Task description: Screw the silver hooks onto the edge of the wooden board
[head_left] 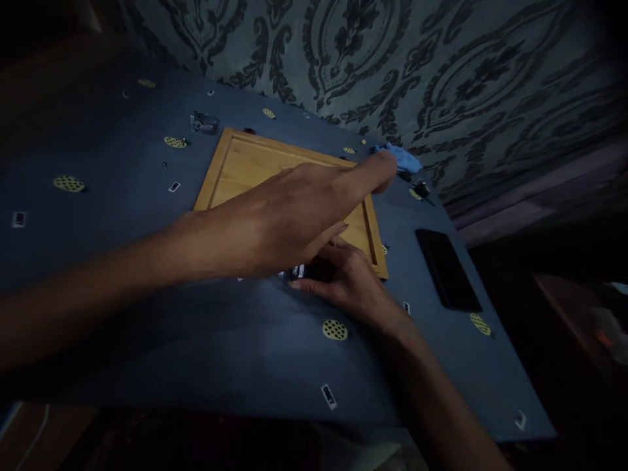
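My left hand [289,209] reaches across the near part of a rectangular wooden board [260,156] with a raised rim. Its fingers point right and bend at the ends; what they may grip is hidden. Just below it, my right hand [356,281] is closed at the board's near edge, thumb and fingers around a small dark thing with a shiny metal part [298,271]. Most of that thing is covered by my hands, so its kind does not show. The two hands come close together or touch near the left thumb.
A blue patterned cloth [275,353] covers the table. To the right lies a black phone [449,269]. Behind the board are a crumpled blue item [403,157] and a small black object [420,190]. A small metallic object [203,122] sits at the back left. Patterned wallpaper [363,59] borders the far side.
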Available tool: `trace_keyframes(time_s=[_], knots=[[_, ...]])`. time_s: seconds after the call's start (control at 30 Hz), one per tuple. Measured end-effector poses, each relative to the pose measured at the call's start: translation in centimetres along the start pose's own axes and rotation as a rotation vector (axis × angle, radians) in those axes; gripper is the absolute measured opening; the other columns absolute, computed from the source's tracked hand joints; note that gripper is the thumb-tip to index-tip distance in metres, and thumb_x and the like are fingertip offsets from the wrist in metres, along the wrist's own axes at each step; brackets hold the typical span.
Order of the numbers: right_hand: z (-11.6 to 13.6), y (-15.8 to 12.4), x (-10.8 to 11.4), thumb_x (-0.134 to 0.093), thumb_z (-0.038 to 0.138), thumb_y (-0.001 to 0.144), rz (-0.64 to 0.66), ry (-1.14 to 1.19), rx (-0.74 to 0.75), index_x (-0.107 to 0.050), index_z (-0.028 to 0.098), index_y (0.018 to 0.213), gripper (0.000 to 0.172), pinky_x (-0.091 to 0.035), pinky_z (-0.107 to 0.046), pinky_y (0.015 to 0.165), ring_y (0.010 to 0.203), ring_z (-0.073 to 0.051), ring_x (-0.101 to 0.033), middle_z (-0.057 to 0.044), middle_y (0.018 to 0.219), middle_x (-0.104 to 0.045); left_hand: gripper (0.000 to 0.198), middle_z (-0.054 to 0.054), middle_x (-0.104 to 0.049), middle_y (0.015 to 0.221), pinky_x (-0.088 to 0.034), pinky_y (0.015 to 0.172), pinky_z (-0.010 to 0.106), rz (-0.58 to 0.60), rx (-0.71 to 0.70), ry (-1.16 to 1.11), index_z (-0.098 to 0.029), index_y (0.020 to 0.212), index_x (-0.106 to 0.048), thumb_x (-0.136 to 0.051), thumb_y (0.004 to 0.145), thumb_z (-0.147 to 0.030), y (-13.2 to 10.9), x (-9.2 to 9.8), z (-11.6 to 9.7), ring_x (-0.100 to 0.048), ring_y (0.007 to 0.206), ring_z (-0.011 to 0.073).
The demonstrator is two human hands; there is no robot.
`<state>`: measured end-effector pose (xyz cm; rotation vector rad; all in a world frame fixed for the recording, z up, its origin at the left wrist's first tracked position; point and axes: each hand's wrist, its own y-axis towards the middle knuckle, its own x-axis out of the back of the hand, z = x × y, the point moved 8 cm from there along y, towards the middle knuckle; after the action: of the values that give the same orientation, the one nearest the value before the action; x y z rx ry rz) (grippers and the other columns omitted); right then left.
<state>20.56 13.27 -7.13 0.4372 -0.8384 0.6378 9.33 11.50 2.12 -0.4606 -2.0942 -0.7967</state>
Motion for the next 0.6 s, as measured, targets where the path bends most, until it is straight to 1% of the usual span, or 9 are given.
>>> trace_keyframes(time_s=[0.07,0.1,0.13,0.23,0.33,0.47,0.6], knots=[[-0.13,-0.05,0.02,-0.083,0.051,0.082,-0.003,0.023,-0.005,-0.076,0.021,0.106,0.038,-0.054,-0.038,0.079,0.093,-0.027,-0.070,-0.008,0.103,-0.073,0.033,0.002,-0.066,0.099,-0.040,0.061,0.025,-0.041,-0.048,0.028,-0.026,0.133,-0.050,-0.054,0.100,-0.023,0.04,0.04,-0.29,-0.058,0.073,0.0133],[-0.18,-0.06,0.02,-0.083,0.051,0.082,-0.004,0.032,-0.007,-0.076,0.022,0.108,0.040,-0.054,-0.039,0.081,0.095,-0.028,-0.071,-0.008,0.106,-0.074,0.033,0.003,-0.067,0.105,-0.041,0.063,0.025,-0.062,-0.069,0.046,-0.025,0.131,-0.051,-0.057,0.099,-0.022,0.08,0.03,-0.39,-0.058,0.076,0.0137],[-0.21,-0.07,0.01,-0.083,0.050,0.082,-0.003,0.035,-0.008,-0.076,0.022,0.110,0.041,-0.055,-0.040,0.082,0.097,-0.029,-0.071,-0.009,0.107,-0.074,0.032,0.003,-0.066,0.105,-0.042,0.064,0.024,-0.077,-0.087,0.062,-0.024,0.130,-0.053,-0.060,0.098,-0.022,0.12,-0.01,-0.48,-0.058,0.078,0.0141],[-0.11,-0.02,0.02,-0.084,0.050,0.081,-0.007,0.028,0.006,-0.076,0.020,0.104,0.038,-0.054,-0.039,0.080,0.095,-0.028,-0.070,-0.010,0.106,-0.073,0.033,0.001,-0.065,0.095,-0.043,0.065,0.023,-0.118,-0.100,0.103,-0.023,0.126,-0.056,-0.064,0.095,-0.016,0.24,0.04,-0.44,-0.059,0.080,0.0148],[0.08,0.04,0.10,-0.084,0.048,0.081,-0.021,0.027,0.027,-0.075,0.019,0.096,0.034,-0.052,-0.037,0.076,0.090,-0.026,-0.068,-0.008,0.100,-0.070,0.033,-0.001,-0.062,0.084,-0.043,0.063,0.023,-0.126,-0.061,0.115,-0.024,0.126,-0.057,-0.064,0.094,-0.016,0.30,0.25,-0.05,-0.059,0.075,0.0151],[-0.03,0.06,-0.13,-0.084,0.047,0.082,-0.001,0.029,0.018,-0.075,0.020,0.108,0.039,-0.051,-0.036,0.076,0.093,-0.025,-0.067,-0.008,0.102,-0.069,0.037,-0.003,-0.057,0.073,-0.040,0.059,0.024,-0.116,-0.049,0.065,-0.023,0.129,-0.058,-0.060,0.093,-0.015,0.22,0.76,0.00,-0.054,0.064,0.0137],[-0.04,0.07,-0.06,-0.084,0.049,0.082,-0.005,0.026,0.020,-0.075,0.020,0.108,0.040,-0.052,-0.035,0.076,0.094,-0.026,-0.067,-0.008,0.103,-0.070,0.041,-0.003,-0.059,0.072,-0.039,0.057,0.024,-0.033,-0.070,-0.020,-0.022,0.133,-0.058,-0.052,0.093,-0.012,0.17,0.54,-0.17,-0.051,0.059,0.0117]])
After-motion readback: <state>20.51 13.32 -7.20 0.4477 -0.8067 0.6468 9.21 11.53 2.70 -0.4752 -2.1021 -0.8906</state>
